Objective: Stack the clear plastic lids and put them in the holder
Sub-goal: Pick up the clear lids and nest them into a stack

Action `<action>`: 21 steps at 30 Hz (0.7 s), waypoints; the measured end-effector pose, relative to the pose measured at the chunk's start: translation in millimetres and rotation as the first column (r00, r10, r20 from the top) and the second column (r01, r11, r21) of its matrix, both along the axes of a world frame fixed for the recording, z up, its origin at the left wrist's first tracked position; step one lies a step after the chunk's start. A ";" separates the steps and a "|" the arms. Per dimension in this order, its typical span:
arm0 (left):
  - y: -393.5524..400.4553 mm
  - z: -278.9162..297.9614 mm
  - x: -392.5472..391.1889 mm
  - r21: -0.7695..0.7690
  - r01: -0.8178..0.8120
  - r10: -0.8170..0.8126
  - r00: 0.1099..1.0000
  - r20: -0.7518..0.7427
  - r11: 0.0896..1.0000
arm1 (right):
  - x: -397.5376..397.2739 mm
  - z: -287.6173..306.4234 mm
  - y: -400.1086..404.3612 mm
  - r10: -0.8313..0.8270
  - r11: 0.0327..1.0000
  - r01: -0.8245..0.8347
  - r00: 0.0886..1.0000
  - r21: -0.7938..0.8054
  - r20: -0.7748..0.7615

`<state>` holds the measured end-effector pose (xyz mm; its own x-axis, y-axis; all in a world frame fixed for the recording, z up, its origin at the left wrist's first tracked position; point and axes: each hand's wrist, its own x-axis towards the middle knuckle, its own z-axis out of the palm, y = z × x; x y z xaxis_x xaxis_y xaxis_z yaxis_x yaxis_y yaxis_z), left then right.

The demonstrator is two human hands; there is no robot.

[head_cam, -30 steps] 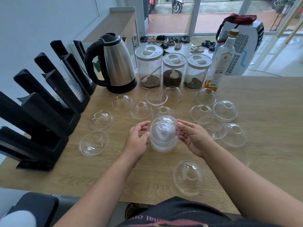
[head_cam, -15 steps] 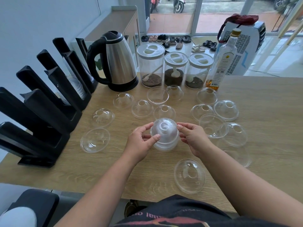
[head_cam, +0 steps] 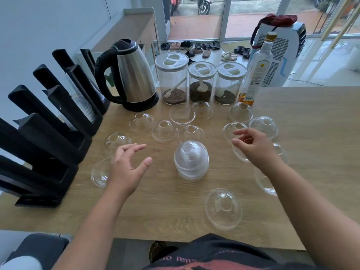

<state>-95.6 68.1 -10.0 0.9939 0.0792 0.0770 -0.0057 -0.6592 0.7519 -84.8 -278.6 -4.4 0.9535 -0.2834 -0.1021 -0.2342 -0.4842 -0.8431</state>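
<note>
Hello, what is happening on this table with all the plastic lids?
A person is gathering clear dome lids into one pile. The stack of lids stands on the wooden table, and neither hand touches it. The left hand is open above loose lids near the black holder; the right hand is open over lids on the other side. Many single lids lie scattered, so nothing from this stack is in the holder yet.

We see a matt wood-grain table [head_cam: 292,133] under glossy clear plastic lids [head_cam: 191,162]. The kettle [head_cam: 136,78] is brushed metal; the holder [head_cam: 48,133] matt black.
</note>
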 end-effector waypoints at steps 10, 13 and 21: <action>82.8 5.4 -0.2 0.476 -0.069 0.264 0.896 -0.356 0.877 | 31.8 18.1 -27.9 0.182 0.726 -0.478 0.827 -0.494 -0.532; 79.6 -0.5 -2.4 0.397 -0.104 0.261 0.893 -0.365 0.912 | 32.4 12.9 -22.0 0.186 0.714 -0.485 0.826 -0.505 -0.532; 62.7 -5.7 -8.4 0.329 -0.175 0.277 0.914 -0.296 0.928 | 28.1 13.3 -19.0 0.259 0.761 -0.457 0.865 -0.460 -0.430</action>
